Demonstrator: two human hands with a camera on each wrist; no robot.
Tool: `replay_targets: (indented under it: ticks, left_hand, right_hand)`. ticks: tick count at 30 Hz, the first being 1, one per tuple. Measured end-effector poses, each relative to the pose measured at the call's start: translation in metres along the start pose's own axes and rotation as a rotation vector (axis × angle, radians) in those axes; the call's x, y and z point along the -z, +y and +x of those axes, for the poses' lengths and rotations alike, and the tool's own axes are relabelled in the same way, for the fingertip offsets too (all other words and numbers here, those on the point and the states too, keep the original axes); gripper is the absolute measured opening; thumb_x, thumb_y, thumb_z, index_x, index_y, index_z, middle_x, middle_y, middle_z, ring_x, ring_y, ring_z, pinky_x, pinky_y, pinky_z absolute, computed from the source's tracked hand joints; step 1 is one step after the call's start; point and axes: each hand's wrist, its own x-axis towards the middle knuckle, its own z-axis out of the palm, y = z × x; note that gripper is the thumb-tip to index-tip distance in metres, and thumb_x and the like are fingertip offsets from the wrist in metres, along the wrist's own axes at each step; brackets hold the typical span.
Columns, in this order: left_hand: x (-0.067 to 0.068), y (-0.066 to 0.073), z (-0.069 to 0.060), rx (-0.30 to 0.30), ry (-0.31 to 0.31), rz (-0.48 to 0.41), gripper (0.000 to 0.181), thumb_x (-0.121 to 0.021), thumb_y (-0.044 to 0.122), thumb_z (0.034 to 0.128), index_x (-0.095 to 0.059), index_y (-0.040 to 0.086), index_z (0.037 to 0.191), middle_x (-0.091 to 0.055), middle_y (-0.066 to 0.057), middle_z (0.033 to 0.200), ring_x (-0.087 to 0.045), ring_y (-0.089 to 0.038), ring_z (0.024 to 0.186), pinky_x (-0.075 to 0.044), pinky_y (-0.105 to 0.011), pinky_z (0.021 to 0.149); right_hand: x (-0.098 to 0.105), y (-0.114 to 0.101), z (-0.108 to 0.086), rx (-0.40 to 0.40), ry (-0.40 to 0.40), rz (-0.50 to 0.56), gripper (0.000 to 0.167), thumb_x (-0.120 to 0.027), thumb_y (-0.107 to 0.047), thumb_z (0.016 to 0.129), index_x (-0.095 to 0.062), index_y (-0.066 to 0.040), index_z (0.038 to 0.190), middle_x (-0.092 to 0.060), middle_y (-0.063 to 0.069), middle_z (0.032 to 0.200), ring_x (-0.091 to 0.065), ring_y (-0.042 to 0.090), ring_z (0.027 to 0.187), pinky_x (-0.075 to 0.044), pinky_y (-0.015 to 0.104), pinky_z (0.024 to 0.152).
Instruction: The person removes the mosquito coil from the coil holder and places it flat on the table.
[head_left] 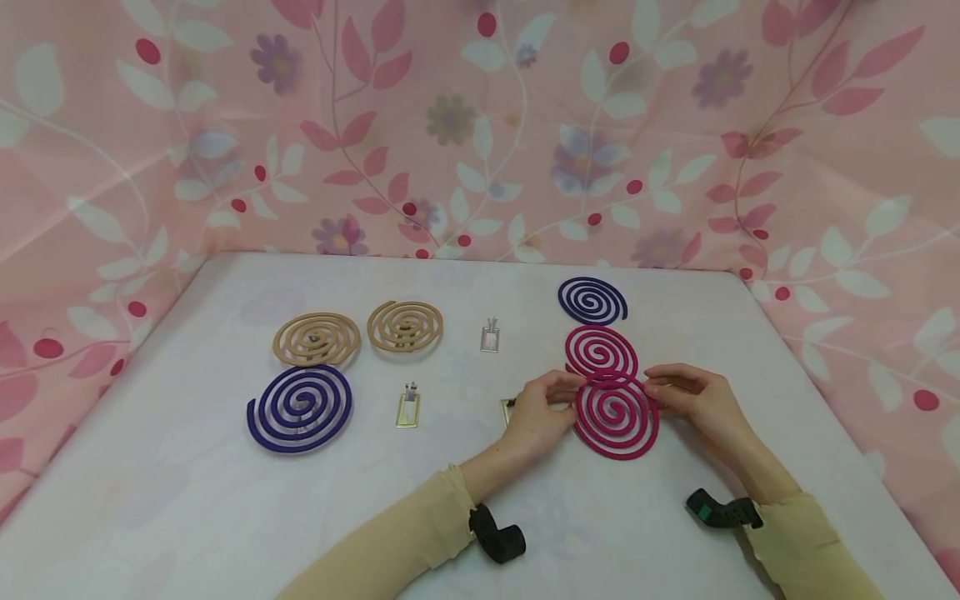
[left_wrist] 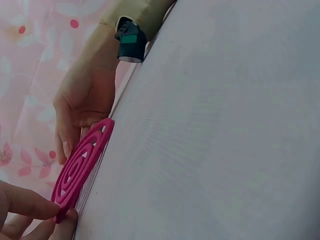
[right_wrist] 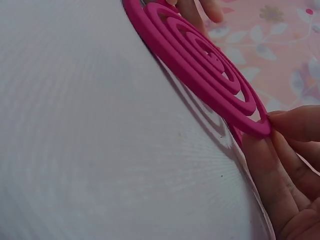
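Note:
A magenta mosquito coil [head_left: 615,408] is held between both hands just above the table, its shadow visible beneath it in the right wrist view. My left hand [head_left: 536,414] pinches its left edge; thumb and fingers meet on the rim [left_wrist: 61,212] in the left wrist view. On the opposite edge, my right hand [head_left: 701,402] pinches the rim [right_wrist: 262,131] between thumb and fingers. Beyond it lies a second magenta coil [head_left: 600,352], which the held one overlaps in the head view. A gold-coloured metal stand [head_left: 506,408] is partly hidden behind my left hand.
Farther back on the right lies a dark blue coil [head_left: 591,301]. Two tan coils [head_left: 316,339] and a larger blue coil [head_left: 302,403] are on the left. Small metal stands, one silver [head_left: 490,337] and one gold [head_left: 408,408], lie mid-table. Floral cloth [head_left: 450,200] hangs around the white table.

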Motion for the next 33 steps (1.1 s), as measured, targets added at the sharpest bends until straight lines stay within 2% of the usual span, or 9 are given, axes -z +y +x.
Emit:
replay_targets:
  ticks: [5,16,26,33]
  left_hand:
    - [-0.0011,-0.0031,0.0004,-0.013,-0.043,0.035,0.034,-0.064,-0.005,0.0896,-0.066,0.007,0.121,-0.071,-0.008,0.118,-0.066,-0.018,0.109,-0.054,-0.027,0.095]
    - [-0.0029,-0.0020,-0.0003,0.001,-0.046,0.003,0.038,-0.060,-0.010,0.0878,-0.063,0.003,0.123,-0.069,-0.013,0.124,-0.068,-0.021,0.113,-0.055,-0.024,0.095]
    - [-0.0040,-0.0016,-0.0005,0.031,-0.034,-0.009,0.040,-0.061,-0.004,0.0901,-0.059,0.004,0.129,-0.069,-0.011,0.127,-0.068,-0.021,0.113,-0.056,-0.025,0.094]
    - [-0.0039,-0.0015,0.0001,0.039,-0.041,-0.033,0.039,-0.061,-0.004,0.0899,-0.059,0.003,0.128,-0.069,-0.011,0.126,-0.067,-0.021,0.113,-0.056,-0.024,0.093]
  right_hand:
    - [-0.0006,0.0038,0.0010,0.004,0.012,-0.083,0.044,-0.068,-0.023,0.096,-0.059,0.004,0.130,-0.073,-0.010,0.102,-0.070,0.003,0.093,-0.057,0.016,0.083]
    - [-0.0021,0.0043,0.0011,0.036,0.027,-0.156,0.043,-0.069,-0.021,0.095,-0.060,0.005,0.128,-0.074,-0.007,0.104,-0.070,0.001,0.093,-0.052,0.010,0.086]
    - [-0.0022,0.0051,0.0007,0.048,0.030,-0.126,0.042,-0.069,-0.016,0.095,-0.058,0.007,0.128,-0.075,-0.004,0.102,-0.071,0.004,0.091,-0.054,0.012,0.085]
    - [-0.0025,0.0005,-0.0011,0.049,0.020,-0.144,0.042,-0.070,-0.015,0.094,-0.059,0.007,0.129,-0.074,0.004,0.106,-0.071,0.005,0.091,-0.054,0.013,0.084]
